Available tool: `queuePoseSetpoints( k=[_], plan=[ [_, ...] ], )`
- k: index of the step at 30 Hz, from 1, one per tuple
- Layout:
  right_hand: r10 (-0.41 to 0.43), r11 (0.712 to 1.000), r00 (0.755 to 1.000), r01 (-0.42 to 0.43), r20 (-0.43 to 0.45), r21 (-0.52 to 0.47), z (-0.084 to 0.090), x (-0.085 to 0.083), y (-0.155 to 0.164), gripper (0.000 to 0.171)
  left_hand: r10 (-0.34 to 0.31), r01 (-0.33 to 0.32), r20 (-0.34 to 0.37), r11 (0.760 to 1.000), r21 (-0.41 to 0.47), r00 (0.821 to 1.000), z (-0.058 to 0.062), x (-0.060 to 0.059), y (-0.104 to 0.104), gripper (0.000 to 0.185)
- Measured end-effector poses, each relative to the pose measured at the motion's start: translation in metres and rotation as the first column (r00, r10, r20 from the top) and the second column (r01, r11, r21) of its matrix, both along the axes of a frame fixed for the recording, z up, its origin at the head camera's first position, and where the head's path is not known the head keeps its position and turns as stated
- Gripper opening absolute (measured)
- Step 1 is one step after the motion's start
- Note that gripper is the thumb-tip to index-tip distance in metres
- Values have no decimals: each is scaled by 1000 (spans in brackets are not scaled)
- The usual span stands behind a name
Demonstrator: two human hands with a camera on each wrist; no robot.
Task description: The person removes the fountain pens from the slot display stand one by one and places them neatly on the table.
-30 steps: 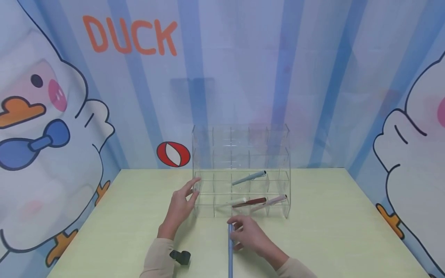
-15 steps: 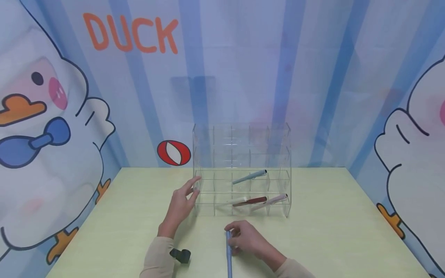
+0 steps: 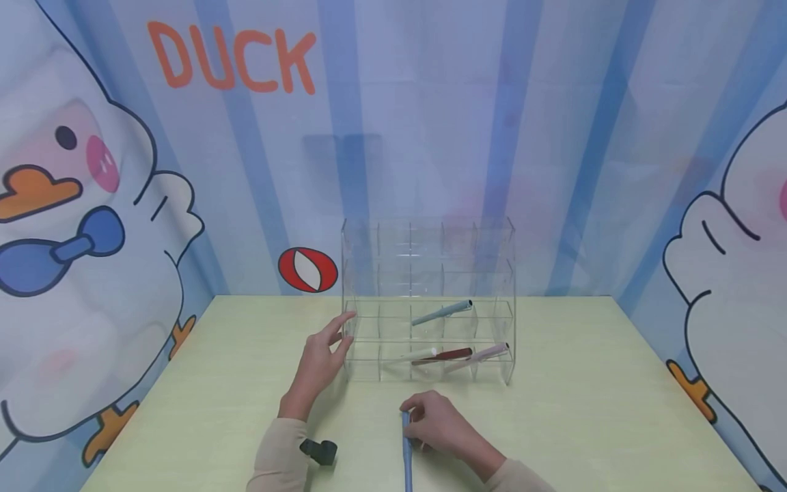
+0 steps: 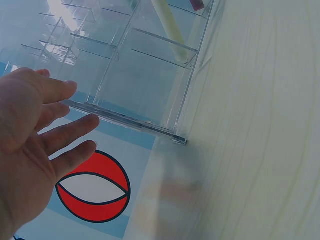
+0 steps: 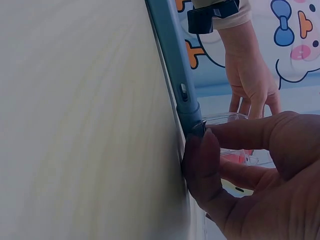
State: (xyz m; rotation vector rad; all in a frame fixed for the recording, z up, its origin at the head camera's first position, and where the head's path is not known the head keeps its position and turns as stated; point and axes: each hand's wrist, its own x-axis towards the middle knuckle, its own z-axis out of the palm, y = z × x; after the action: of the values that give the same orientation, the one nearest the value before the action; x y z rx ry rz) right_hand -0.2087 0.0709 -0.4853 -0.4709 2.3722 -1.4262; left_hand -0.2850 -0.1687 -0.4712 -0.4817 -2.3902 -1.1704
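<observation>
while the blue-grey pen lies along the bench, pointing toward the clear acrylic organizer just ahead of it, the right hand pinches its far end between thumb and curled fingers. the right forearm extends from the lower edge of the head view, wrist low over the bench. the left hand is spread, fingers straight and slightly fanned, palm facing the left wall of the organizer, fingertips at or just beside its edge; contact cannot be confirmed. the left forearm angles forward with a black strap at the cuff. three pens rest in organizer compartments: a grey-blue pen in a higher row, a dark red pen and a pinkish pen in the bottom row.
</observation>
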Motion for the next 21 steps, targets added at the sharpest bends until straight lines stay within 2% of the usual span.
queuePoseSetpoints(
  k=[16, 21],
  plan=[
    [-23, 999, 1000, 23, -22, 26, -3, 1, -1, 41, -1, 1, -17, 1000, 11, 1000, -1, -2, 1, 49],
    [-20, 999, 1000, 21, -24, 46, -4, 1, -1, 41, 3, -3, 0, 1000, 15, 1000, -2, -1, 0, 50]
  ],
)
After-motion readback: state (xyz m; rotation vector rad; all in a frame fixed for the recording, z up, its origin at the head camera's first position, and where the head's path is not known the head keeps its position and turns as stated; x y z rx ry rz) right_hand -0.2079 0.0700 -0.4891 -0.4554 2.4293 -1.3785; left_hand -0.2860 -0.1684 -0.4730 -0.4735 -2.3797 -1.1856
